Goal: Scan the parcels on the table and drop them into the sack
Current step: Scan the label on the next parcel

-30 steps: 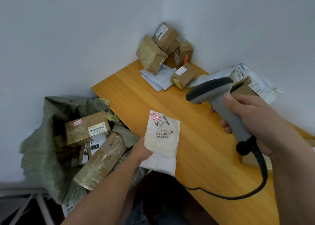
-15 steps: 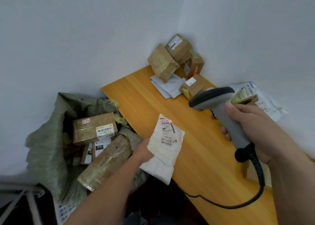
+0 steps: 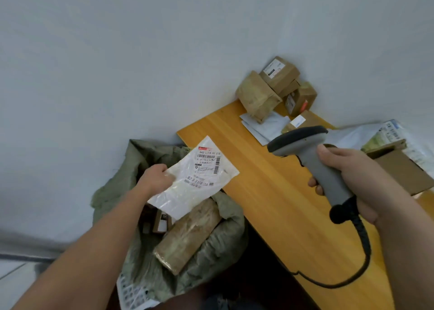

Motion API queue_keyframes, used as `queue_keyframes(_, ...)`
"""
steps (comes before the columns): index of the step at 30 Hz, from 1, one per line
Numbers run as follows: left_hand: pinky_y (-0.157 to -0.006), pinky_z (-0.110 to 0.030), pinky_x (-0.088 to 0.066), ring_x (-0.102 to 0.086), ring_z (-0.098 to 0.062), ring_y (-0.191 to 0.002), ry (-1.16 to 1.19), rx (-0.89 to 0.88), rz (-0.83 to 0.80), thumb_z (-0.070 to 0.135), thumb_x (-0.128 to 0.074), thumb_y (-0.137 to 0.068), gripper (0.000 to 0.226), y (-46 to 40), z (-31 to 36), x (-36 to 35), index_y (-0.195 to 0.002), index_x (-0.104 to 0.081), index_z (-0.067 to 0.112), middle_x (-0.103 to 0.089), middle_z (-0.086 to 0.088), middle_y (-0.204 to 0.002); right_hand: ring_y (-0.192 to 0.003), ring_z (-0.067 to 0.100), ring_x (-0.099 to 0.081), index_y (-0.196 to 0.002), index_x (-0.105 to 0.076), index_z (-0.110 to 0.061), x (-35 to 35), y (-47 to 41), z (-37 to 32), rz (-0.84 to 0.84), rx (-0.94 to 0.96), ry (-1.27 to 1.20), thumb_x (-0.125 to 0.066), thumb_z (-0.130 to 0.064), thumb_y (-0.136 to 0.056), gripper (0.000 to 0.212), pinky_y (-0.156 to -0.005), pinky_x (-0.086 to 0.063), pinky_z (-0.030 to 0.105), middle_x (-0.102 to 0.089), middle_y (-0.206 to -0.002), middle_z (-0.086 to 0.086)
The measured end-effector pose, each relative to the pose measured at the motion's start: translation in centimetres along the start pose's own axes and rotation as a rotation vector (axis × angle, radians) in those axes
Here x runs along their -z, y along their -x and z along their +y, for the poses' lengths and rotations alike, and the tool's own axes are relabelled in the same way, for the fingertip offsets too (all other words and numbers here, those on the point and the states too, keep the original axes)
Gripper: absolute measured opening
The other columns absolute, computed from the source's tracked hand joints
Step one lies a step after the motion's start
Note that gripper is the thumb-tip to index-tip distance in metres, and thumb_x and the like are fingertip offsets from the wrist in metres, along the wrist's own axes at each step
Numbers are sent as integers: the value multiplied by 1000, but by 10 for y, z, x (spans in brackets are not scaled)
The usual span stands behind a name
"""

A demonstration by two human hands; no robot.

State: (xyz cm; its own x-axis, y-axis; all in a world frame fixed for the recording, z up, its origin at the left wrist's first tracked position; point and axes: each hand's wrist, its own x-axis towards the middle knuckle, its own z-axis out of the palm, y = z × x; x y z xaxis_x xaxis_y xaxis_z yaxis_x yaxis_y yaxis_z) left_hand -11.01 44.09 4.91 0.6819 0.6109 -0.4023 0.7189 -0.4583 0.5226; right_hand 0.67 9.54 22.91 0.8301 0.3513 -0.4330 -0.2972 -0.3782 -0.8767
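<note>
**Scanning station: hands, parcels, sack**

Left hand (image 3: 157, 178): forearm stretched forward from the lower left, wrist straight, fingers curled and pinching the left corner of a white poly mailer (image 3: 195, 180). The mailer is held flat in the air, label side up (barcode and printed digits legible), tilted with its far corner higher. It hangs over the open mouth of the sack (image 3: 112, 192), its right end reaching over the table's near-left edge.

Right hand (image 3: 347, 175): forearm entering from the lower right, fingers wrapped round the grey handle of a barcode scanner (image 3: 312, 154). Scanner head dark-capped, pointing left, above the table (image 3: 263, 192). Black coiled cable (image 3: 361, 251) drops from the handle's base and loops across the tabletop toward the near edge.

Sack: grey-green woven fabric, standing on the floor against the table's left edge, mouth slumped open. Inside: a long tape-wrapped brown parcel (image 3: 187, 234) lying slantwise, and smaller labelled items beneath the mailer, partly hidden.

Table: orange-yellow wood, set into the corner of two pale walls. Far corner: a heap of brown cardboard boxes (image 3: 277, 86), some leaning, resting on flat pale envelopes (image 3: 265, 126). Right side, behind the right hand: an open-topped brown carton (image 3: 404, 171) and white bagged parcels with printed labels (image 3: 389, 133).
</note>
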Motion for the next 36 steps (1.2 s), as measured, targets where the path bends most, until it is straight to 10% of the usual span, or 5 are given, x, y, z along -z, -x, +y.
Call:
queue_keyframes(8,-98,-44,-42,-46,-40,-117,-423,117,135,4,-48,-87,34,-15,-58,-18,-121,-48,4,-46,-21,-125,-52,21,-58,-105,-67,-8,-15,-9,9,14,-48,31,-51,-39,-97,35,-57,-49,33,-66,-63,14)
queue_keyframes(21,-90,-39,-38,-41,-35,-112,-403,-398,164,4,-55,-86,46,-46,47,-73,-132,-50,7,-45,-19,-123,-56,24,-57,-103,-64,-7,22,-1,34,286,-132,-135,-51,-38,-99,34,-56,-49,35,-64,-67,15)
queue_keyframes(36,-93,-37,-48,-44,-24,-123,-484,-962,-273,7,-49,-96,44,36,247,-251,-139,-44,14,-38,-6,-142,-67,21,-60,-121,-54,-11,158,82,128,874,-178,-460,-47,-37,-102,33,-58,-50,33,-62,-96,16)
